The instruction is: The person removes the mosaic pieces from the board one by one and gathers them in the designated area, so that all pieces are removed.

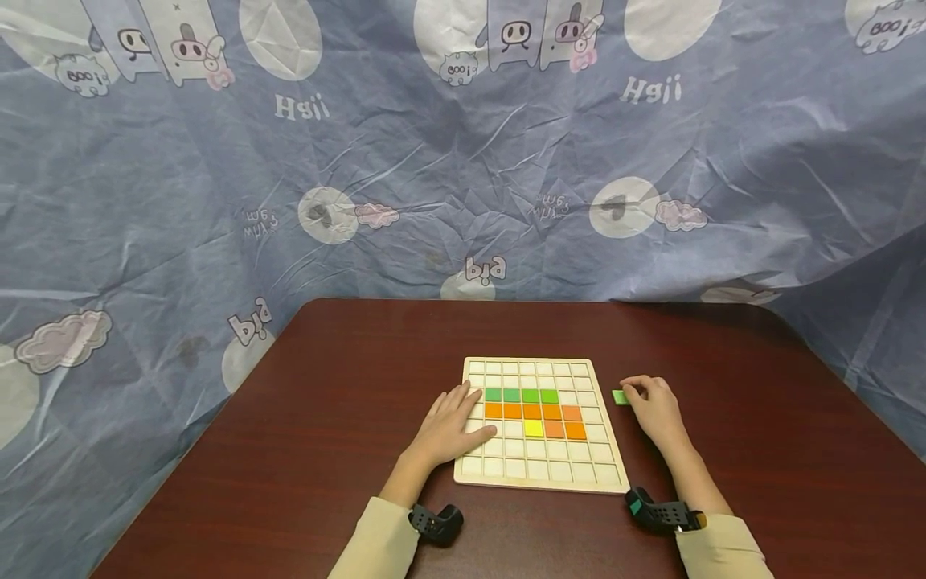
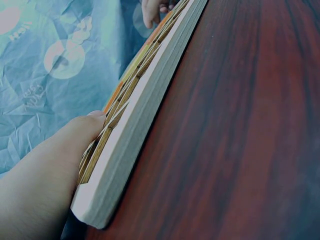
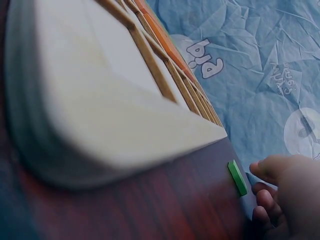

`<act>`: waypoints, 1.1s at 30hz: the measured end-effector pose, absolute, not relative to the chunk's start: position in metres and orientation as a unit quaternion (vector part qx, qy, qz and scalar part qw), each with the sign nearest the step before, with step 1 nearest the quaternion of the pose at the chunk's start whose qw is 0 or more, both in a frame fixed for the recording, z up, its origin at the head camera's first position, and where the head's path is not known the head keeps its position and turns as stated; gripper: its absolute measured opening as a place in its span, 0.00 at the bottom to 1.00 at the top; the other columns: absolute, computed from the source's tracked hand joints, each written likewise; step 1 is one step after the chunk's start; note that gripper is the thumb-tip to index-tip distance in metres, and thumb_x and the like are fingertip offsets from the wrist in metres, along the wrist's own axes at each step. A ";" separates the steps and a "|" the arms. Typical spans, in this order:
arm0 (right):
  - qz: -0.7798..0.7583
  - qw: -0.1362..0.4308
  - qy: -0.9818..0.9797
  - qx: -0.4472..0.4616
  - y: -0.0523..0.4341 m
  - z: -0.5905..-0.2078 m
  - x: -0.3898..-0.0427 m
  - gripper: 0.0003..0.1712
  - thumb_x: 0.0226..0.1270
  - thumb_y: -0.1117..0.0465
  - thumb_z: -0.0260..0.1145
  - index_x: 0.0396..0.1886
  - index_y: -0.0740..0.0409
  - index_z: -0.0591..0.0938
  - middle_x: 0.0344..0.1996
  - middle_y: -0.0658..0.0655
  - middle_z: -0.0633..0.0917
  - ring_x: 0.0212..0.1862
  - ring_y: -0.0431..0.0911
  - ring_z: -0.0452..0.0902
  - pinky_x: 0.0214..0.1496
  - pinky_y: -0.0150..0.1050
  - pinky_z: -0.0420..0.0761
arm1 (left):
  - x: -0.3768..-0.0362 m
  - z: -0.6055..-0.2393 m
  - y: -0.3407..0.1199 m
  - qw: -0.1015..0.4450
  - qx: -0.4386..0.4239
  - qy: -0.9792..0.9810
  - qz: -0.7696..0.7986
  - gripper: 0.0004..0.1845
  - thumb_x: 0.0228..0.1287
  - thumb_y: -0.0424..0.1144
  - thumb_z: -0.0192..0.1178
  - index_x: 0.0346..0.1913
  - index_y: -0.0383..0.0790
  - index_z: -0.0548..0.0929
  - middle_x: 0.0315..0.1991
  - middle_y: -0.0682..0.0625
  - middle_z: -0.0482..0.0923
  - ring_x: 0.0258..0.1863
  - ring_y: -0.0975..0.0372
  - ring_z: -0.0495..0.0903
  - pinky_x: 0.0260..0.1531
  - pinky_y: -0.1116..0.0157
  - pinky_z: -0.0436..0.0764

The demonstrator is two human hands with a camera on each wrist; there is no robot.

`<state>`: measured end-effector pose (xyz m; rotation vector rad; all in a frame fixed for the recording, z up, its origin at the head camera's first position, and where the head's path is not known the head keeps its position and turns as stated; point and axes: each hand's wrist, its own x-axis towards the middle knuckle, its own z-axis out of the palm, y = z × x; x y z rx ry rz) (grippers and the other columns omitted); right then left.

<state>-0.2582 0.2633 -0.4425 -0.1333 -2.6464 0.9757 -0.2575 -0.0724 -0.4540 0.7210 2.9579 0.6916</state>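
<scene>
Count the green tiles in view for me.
5: four in a row on the board at, and one loose green tile on the table by the right hand.

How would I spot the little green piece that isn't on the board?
Find the pale wooden grid board on the dark red table. Just off its right edge, by the right hand's fingertips, a green tile lies on the bare table. It is the only tile outside the grid.
</scene>
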 end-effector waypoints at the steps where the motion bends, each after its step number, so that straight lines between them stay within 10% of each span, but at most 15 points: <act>1: 0.344 0.156 -0.925 -0.048 0.263 -0.441 -0.258 0.17 0.68 0.58 0.51 0.45 0.66 0.78 0.39 0.65 0.72 0.33 0.49 0.65 0.30 0.34 0.63 | -0.258 -0.454 -0.072 0.009 0.231 0.948 0.221 0.39 0.59 0.66 0.43 0.69 0.50 0.56 0.72 0.48 0.46 0.71 0.55 0.49 0.70 0.53 0.45; 15: 0.374 0.153 -0.915 0.005 0.227 -0.426 -0.260 0.16 0.68 0.56 0.52 0.46 0.60 0.79 0.32 0.57 0.71 0.32 0.46 0.63 0.30 0.33 0.64 | -0.256 -0.453 -0.071 0.011 0.228 0.949 0.218 0.38 0.59 0.66 0.43 0.69 0.51 0.56 0.72 0.48 0.47 0.71 0.55 0.49 0.70 0.53 0.45; 33: 0.399 0.104 -0.908 0.070 0.190 -0.443 -0.262 0.17 0.65 0.60 0.57 0.52 0.58 0.78 0.45 0.59 0.77 0.43 0.48 0.74 0.43 0.39 0.74 | -0.257 -0.452 -0.071 0.011 0.227 0.949 0.219 0.38 0.59 0.65 0.43 0.69 0.50 0.56 0.72 0.48 0.47 0.71 0.54 0.49 0.70 0.53 0.45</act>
